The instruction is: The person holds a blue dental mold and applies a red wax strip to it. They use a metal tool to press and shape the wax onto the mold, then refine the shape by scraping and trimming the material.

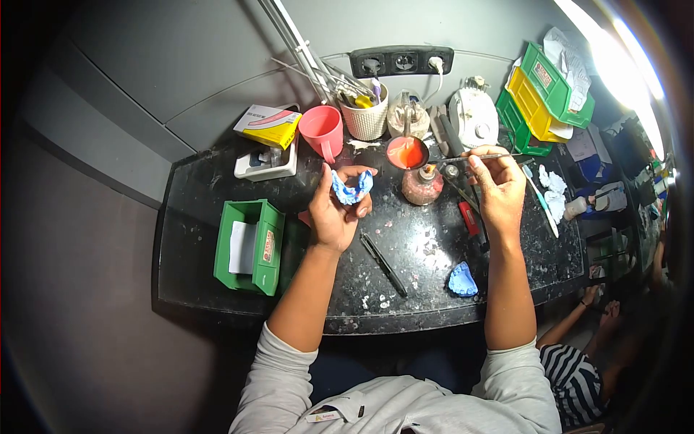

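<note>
Raised over the left of the bench, my left hand (pixel 335 210) closes its fingers and thumb round a blue horseshoe-shaped dental cast (pixel 352 189). My right hand (pixel 496 184) pinches a thin metal tool (pixel 463 158), which runs left to the rim of a dark round pan of red wax (pixel 405 152). Just below that rim stands a glass spirit burner (pixel 422 186) with an orange glow at its wick. A second blue dental cast (pixel 462 280) lies near the front edge, and a black pen-like tool (pixel 383 264) rests between my forearms.
At left stands a green bin (pixel 249 247). A pink mug (pixel 322 132), white tool cup (pixel 365 116) and yellow-white box (pixel 267 124) line the back. Stacked bins (pixel 538 94) and a toothbrush (pixel 541 199) are at right. Another person's striped garment (pixel 572 380) shows at lower right.
</note>
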Motion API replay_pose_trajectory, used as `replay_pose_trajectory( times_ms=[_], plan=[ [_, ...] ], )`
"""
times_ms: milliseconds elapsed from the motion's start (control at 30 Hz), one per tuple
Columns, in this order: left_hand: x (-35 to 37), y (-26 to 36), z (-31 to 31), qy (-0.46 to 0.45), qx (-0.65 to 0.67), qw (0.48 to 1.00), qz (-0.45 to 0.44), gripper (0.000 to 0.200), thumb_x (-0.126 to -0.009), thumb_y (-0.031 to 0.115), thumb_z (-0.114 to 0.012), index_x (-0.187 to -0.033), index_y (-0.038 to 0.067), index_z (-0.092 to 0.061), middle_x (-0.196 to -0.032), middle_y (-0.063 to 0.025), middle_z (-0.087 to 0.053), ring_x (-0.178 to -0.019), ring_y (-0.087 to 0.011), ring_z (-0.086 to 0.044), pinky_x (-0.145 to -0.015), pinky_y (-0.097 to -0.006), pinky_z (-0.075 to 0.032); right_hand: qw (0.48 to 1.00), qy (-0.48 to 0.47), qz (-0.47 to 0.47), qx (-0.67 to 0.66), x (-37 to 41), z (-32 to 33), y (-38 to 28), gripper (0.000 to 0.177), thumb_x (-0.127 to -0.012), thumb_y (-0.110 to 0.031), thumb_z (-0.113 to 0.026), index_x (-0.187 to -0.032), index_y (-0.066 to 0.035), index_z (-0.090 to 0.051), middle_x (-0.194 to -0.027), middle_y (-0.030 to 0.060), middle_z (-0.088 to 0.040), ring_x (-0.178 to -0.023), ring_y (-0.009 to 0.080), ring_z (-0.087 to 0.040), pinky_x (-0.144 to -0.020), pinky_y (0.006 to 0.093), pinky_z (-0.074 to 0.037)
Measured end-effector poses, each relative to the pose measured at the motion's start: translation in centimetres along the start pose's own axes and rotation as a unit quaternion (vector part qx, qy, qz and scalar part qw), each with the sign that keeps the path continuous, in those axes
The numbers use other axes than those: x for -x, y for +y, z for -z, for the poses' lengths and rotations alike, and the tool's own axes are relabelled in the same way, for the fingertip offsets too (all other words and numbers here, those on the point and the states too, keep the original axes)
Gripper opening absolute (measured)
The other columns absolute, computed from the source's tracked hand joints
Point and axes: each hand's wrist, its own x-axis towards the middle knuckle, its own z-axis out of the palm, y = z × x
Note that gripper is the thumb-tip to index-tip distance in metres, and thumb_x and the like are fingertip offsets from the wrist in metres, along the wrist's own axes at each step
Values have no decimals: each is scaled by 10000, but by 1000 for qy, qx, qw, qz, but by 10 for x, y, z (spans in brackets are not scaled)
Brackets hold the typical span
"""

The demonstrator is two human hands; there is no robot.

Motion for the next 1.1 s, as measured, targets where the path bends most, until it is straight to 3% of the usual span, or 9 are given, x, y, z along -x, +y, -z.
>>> replay_pose_trajectory(
  times_ms=[233, 367, 633, 767, 867, 933, 967, 1067, 1100],
  plan=[
    [-2, 0, 5, 22, 48, 998, 29, 615, -1059, 543, -371, -1108, -18, -619, -631, -34, -500, -479, -115, -359, -561, -287, -291, 998, -9, 55, 22, -2, 0, 4, 105, -920, -5, -700, -1023, -19, -683, -977, 48, -729, -926, 108, -663, -865, 259, -503],
    [-2, 1, 1, 63, 70, 995, 35, 601, -1061, 534, -371, -1108, -9, -625, -595, -22, -465, -472, -111, -323, -570, -293, -284, 999, -5, 48, 18, -1, 0, 3, 102, -920, -2, -697, -1020, -18, -683, -975, 51, -730, -925, 108, -664, -860, 259, -504],
    [-6, -4, 28, 19, 285, 954, 92, 422, -1066, 396, -406, -834, 74, -549, -529, -14, -386, -449, -130, -257, -583, -303, -264, 998, -5, 49, 41, 0, -1, 2, 100, -914, -11, -706, -1011, -10, -684, -965, 58, -728, -915, 114, -668, -865, 263, -510],
    [-7, -5, 32, -11, 310, 947, 83, 417, -1065, 393, -405, -886, 55, -572, -521, -7, -368, -442, -127, -241, -584, -304, -259, 998, -1, 53, 42, 0, -1, 0, 96, -914, -10, -704, -1008, -8, -684, -960, 58, -728, -906, 115, -669, -858, 265, -512],
    [-6, -2, 25, -27, 278, 957, 74, 426, -1062, 398, -406, -980, 28, -599, -600, -58, -482, -481, -135, -326, -585, -295, -299, 998, 0, 55, 42, 0, -1, -1, 94, -914, -9, -704, -1005, -6, -684, -955, 56, -728, -902, 114, -669, -852, 265, -514],
    [-3, 7, -6, 139, 106, 985, 0, 457, -1061, 404, -393, -1097, 6, -616, -774, -148, -602, -568, -156, -429, -591, -287, -354, 998, 3, 53, 42, 0, -1, 0, 92, -913, -8, -703, -1003, -8, -685, -951, 55, -728, -905, 113, -668, -857, 266, -512],
    [-6, 1, 21, 5, 90, 996, -22, 457, -1050, 383, -395, -1205, 6, -601, -1031, -266, -660, -677, -194, -518, -625, -277, -419, 998, 3, 53, 42, 0, -1, 0, 92, -913, -8, -703, -1003, -8, -685, -951, 55, -728, -905, 113, -668, -857, 266, -512],
    [-5, 0, 0, 63, 19, 995, -76, 462, -1027, 351, -415, -1283, 1, -574, -1143, -318, -658, -708, -203, -544, -665, -278, -444, 997, 0, 61, 51, 0, 0, 0, 93, -912, -7, -704, -1004, -10, -688, -952, 54, -729, -905, 114, -669, -864, 268, -509],
    [-5, 1, 2, 32, 15, 996, -84, 487, -980, 294, -446, -1351, -12, -526, -1262, -354, -610, -775, -221, -579, -738, -283, -459, 997, 0, 57, 50, 0, 0, -1, 95, -911, -6, -704, -1005, -11, -689, -953, 54, -730, -908, 116, -669, -868, 270, -508]
  ],
)
